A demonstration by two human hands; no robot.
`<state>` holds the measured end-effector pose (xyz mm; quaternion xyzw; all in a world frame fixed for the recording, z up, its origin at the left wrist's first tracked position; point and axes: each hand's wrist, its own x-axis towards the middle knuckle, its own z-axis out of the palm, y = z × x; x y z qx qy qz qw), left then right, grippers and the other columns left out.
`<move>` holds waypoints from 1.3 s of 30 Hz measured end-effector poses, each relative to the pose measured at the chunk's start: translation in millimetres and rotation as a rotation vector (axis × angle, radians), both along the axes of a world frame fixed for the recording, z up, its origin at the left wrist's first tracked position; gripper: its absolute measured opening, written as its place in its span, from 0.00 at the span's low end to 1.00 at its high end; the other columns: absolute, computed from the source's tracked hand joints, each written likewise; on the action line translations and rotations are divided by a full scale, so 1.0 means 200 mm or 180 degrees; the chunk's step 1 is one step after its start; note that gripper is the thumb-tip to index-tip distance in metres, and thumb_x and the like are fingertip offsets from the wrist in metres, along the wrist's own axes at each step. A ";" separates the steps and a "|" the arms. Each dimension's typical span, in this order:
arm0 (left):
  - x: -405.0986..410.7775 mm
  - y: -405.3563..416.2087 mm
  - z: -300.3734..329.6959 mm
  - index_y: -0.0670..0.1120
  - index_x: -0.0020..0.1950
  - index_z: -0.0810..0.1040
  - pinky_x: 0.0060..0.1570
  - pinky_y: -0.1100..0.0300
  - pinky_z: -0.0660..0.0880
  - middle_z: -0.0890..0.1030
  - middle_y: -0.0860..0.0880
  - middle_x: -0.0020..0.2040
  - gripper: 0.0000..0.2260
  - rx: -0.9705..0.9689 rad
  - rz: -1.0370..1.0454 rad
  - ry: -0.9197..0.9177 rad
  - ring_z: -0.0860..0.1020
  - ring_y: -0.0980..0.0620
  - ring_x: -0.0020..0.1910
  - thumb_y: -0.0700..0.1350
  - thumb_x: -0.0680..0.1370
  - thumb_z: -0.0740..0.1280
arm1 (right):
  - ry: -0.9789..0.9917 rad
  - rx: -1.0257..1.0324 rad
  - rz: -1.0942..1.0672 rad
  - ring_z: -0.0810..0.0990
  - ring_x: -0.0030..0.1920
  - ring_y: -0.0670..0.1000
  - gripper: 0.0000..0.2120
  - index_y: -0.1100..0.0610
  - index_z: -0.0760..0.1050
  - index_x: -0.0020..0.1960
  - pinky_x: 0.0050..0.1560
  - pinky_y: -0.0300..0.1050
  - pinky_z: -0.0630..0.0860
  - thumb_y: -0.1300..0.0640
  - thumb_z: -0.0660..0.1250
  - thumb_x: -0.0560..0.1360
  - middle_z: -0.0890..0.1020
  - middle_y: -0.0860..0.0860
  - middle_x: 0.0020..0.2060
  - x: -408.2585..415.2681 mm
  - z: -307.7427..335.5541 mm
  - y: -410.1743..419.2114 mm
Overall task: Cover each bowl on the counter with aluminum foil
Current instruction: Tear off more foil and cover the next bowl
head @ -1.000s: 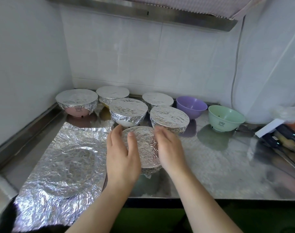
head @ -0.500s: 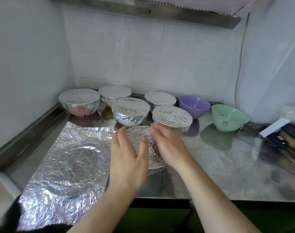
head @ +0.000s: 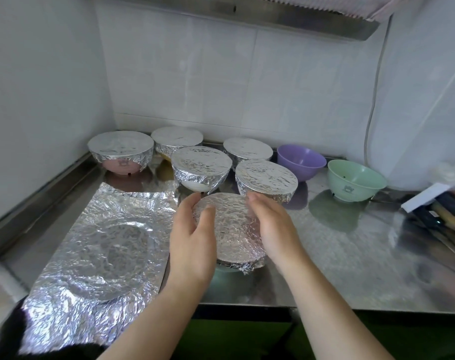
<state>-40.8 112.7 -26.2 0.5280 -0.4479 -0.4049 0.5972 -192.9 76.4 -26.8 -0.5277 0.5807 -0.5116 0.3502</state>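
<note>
Head view, front bowl: the foil-covered bowl (head: 231, 229) stands near the counter's front edge, just in front of the other covered bowls.
Left hand: the left hand (head: 192, 242) cups the bowl's left side, fingers curved round the rim, thumb lying on the foil top.
Right hand: the right hand (head: 273, 227) lies against the right side, fingers fairly straight and together, pressing the foil skirt to the wall.
Handling: foil looks thin, light and easily torn; it keeps whatever crease it is given. Judged best held by the bowl's sides below the rim, not by pressing the stretched top, which would dent. The bowl seems light and could slide on the smooth steel counter (head: 351, 268).
Loose end: a crumpled tail of foil sticks out at the near lower edge and probably wants tucking.
Covered bowls: five more stand behind, among them a pink bowl (head: 121, 155) at the far left; contents hidden.
Open bowls: a purple bowl (head: 301, 161) and a green bowl (head: 356, 179) are uncovered and look empty.
Spare sheet: a foil sheet (head: 96, 258) lies flat at the left, with a round imprint in it.
</note>
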 end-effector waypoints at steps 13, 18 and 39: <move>-0.03 -0.04 -0.08 0.49 0.74 0.73 0.49 0.88 0.57 0.72 0.67 0.60 0.24 -0.0005 0.0234 -0.0361 0.67 0.80 0.53 0.35 0.84 0.49 | -0.1712 -0.0267 -0.0600 0.84 0.62 0.54 0.22 0.56 0.86 0.58 0.73 0.60 0.74 0.45 0.69 0.70 0.88 0.52 0.57 0.06 -0.07 0.03; 0.05 -0.05 0.01 0.56 0.67 0.78 0.60 0.70 0.65 0.78 0.65 0.58 0.17 0.0124 -0.0077 -0.0093 0.74 0.64 0.62 0.53 0.88 0.52 | -0.0406 -0.0330 -0.0628 0.83 0.51 0.52 0.20 0.54 0.81 0.48 0.58 0.54 0.76 0.38 0.65 0.73 0.85 0.48 0.44 -0.02 -0.02 0.10; 0.08 0.03 0.03 0.59 0.69 0.72 0.57 0.72 0.66 0.77 0.67 0.58 0.12 0.0067 -0.0038 -0.0329 0.76 0.62 0.61 0.55 0.86 0.60 | 0.0575 -0.0364 -0.0236 0.80 0.57 0.48 0.20 0.58 0.81 0.58 0.66 0.54 0.73 0.43 0.62 0.83 0.85 0.47 0.52 0.00 0.09 0.08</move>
